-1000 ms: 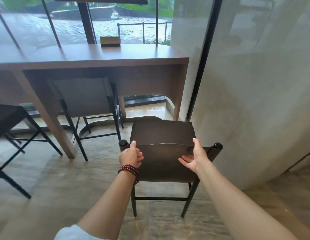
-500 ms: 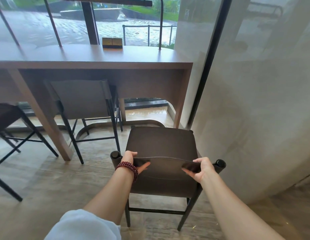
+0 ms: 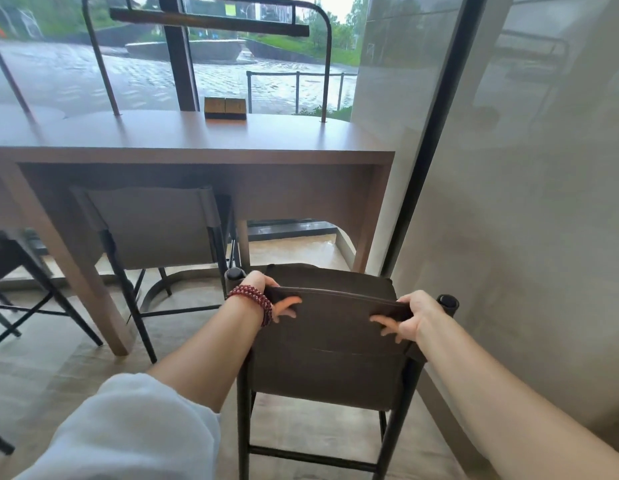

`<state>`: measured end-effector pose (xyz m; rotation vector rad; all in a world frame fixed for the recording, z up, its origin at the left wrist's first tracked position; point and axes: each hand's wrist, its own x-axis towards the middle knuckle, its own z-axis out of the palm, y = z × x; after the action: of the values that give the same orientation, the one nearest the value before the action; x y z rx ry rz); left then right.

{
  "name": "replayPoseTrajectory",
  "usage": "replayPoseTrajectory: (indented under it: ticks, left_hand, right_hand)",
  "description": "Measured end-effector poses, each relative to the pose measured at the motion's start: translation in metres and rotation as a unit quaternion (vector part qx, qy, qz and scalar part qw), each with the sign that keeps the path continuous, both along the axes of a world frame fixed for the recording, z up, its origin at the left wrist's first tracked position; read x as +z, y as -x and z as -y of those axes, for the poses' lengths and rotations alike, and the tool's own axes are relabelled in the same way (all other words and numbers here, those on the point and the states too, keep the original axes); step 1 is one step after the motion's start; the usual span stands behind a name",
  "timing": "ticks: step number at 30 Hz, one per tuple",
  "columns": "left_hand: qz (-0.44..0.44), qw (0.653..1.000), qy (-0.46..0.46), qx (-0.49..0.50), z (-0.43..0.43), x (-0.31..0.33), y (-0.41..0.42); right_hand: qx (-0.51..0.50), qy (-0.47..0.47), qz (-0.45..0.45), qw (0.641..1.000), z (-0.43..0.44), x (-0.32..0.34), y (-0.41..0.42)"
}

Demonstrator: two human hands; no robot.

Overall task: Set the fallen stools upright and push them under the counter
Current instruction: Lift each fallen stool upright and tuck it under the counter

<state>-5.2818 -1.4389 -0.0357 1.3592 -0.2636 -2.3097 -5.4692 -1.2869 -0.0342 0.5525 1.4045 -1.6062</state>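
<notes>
A dark brown stool (image 3: 330,362) with a low backrest and black legs stands upright right in front of me, its seat near the right end of the wooden counter (image 3: 183,140). My left hand (image 3: 266,292), with red beads on the wrist, grips the left end of the backrest's top edge. My right hand (image 3: 410,317) grips the right end of the same edge. A second stool (image 3: 152,226) stands upright to the left, tucked partly under the counter. A third stool (image 3: 10,258) shows at the far left edge.
A glass wall with a black frame (image 3: 425,140) and a pale wall (image 3: 526,237) run close along the right of the stool. On the counter sits a small wooden block (image 3: 225,108), with thin metal posts rising from the top. The counter's slanted leg (image 3: 69,268) stands left.
Both hands closed on the backrest's top edge, having been open on it a second ago. The stool and I have moved nearer to the counter.
</notes>
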Motion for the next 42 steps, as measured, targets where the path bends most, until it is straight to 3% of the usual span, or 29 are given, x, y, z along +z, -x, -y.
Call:
replayPoseTrajectory:
  ticks: [5,16,25,31,37,42]
  left_hand:
    - [-0.033,0.998,-0.051,0.002,0.07,0.02,0.033]
    - [-0.037,0.996,-0.061,0.048,0.181,0.051,0.079]
    - [-0.03,0.996,-0.008,0.078,0.271,0.059,0.11]
    - [0.015,0.996,0.08,0.039,0.297,0.02,0.14]
    - [0.013,0.99,0.131,0.041,0.302,-0.049,0.157]
    - [0.006,0.985,0.165,0.038,0.305,-0.056,0.15]
  right_hand:
    - [0.005,-0.017,0.032,0.999,0.063,0.023,0.04]
    - [0.048,-0.021,0.059,0.997,0.199,0.059,0.111]
    - [0.123,-0.007,0.064,0.99,0.312,0.082,0.165]
    - [0.21,0.019,0.001,0.978,0.343,0.035,0.195]
    - [0.198,0.07,-0.033,0.977,0.345,-0.042,0.208]
    - [0.185,0.101,-0.066,0.975,0.343,-0.056,0.208]
